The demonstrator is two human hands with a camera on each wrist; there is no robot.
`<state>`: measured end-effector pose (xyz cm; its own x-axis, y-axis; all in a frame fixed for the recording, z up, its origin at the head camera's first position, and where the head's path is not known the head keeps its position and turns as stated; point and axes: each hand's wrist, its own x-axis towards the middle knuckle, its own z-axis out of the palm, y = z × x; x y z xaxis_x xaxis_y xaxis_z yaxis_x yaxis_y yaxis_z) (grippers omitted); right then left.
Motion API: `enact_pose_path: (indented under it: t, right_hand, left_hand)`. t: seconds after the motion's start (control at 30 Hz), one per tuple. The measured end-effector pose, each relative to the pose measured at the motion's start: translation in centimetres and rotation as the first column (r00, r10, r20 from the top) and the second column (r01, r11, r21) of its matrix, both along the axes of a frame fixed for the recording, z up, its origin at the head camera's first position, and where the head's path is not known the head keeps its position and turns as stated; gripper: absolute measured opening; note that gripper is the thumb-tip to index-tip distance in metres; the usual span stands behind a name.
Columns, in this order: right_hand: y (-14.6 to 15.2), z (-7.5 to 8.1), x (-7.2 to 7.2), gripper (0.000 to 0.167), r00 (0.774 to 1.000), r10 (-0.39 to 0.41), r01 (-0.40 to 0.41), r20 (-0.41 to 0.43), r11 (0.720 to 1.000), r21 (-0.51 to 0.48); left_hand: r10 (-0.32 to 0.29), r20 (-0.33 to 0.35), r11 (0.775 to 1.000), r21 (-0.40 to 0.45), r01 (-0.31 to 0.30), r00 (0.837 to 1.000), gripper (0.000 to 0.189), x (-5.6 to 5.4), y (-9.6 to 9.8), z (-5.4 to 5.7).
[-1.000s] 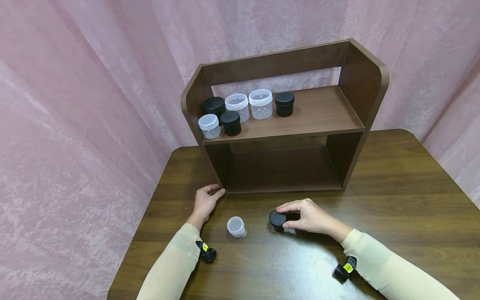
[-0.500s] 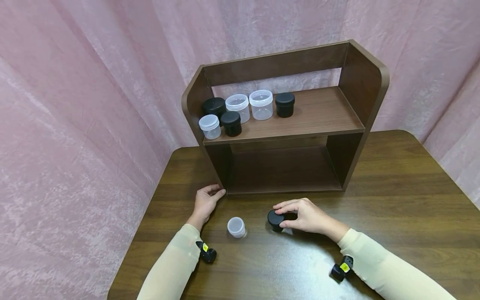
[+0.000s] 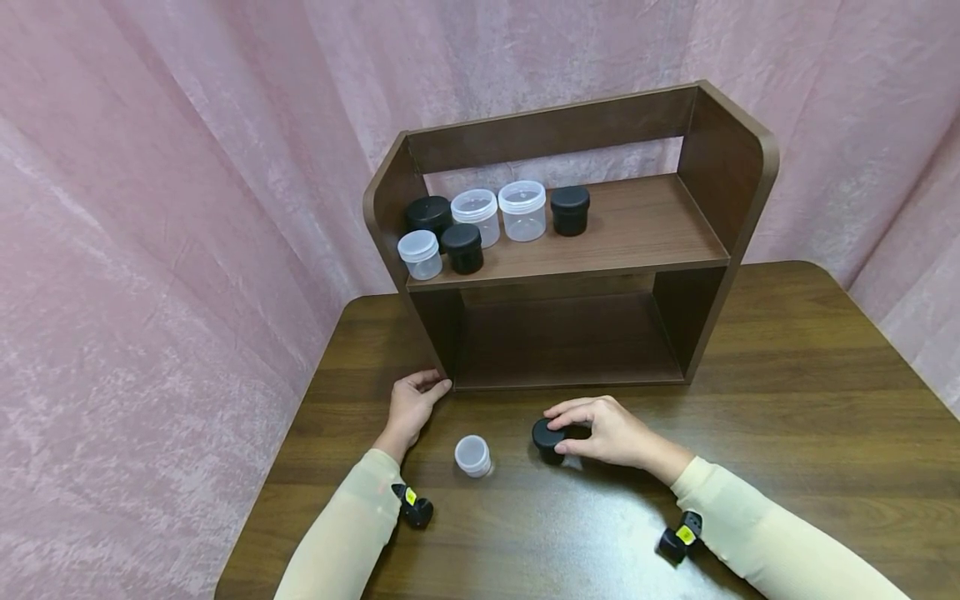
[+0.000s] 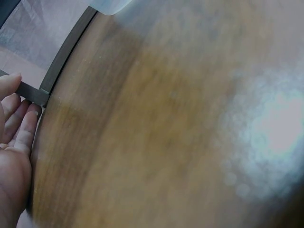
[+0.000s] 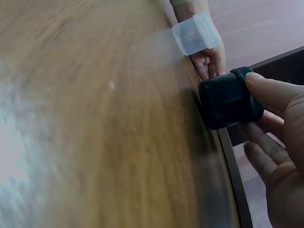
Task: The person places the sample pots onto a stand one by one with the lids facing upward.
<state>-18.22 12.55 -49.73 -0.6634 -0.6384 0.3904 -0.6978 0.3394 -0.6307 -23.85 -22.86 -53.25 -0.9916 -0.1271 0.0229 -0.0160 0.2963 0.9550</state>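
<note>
In the head view a brown two-tier shelf (image 3: 570, 265) stands on the wooden table. My left hand (image 3: 411, 408) is at its lower left front corner, the thumb on the front edge and the fingers along the outer side. My right hand (image 3: 609, 433) grips a small black lidded jar (image 3: 547, 440) between thumb and fingers, the jar upright on the table in front of the shelf. The right wrist view shows the thumb at the lid of this black jar (image 5: 225, 99). Between the hands stands a small translucent jar (image 3: 472, 456) with a whitish lid.
On the upper tier, translucent jars (image 3: 522, 212) and black jars (image 3: 570, 210) stand mostly toward the left, in two rows. The lower tier (image 3: 562, 342) opens toward me. A pink curtain (image 3: 187, 250) hangs behind the table (image 3: 810, 400).
My right hand has shifted slightly left, taking the black jar toward the translucent one. The left hand stays at the shelf corner.
</note>
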Motion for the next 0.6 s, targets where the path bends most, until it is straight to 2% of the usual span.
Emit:
enact_pose_path:
  t: [0.17,0.6]
  right_hand:
    - [-0.23,0.05,0.01,0.023,1.000,0.015,-0.015,-0.010,0.999,-0.030]
    - [-0.45,-0.17,-0.01,0.018,0.998,0.019,-0.013,0.063,0.995,-0.102]
  left_hand:
    - [-0.006,-0.010,1.000,0.004,0.006,1.000,0.034,-0.02,-0.02,-0.05]
    - [-0.003,-0.012,1.000,0.005,0.003,1.000,0.034,-0.02,0.01,-0.15]
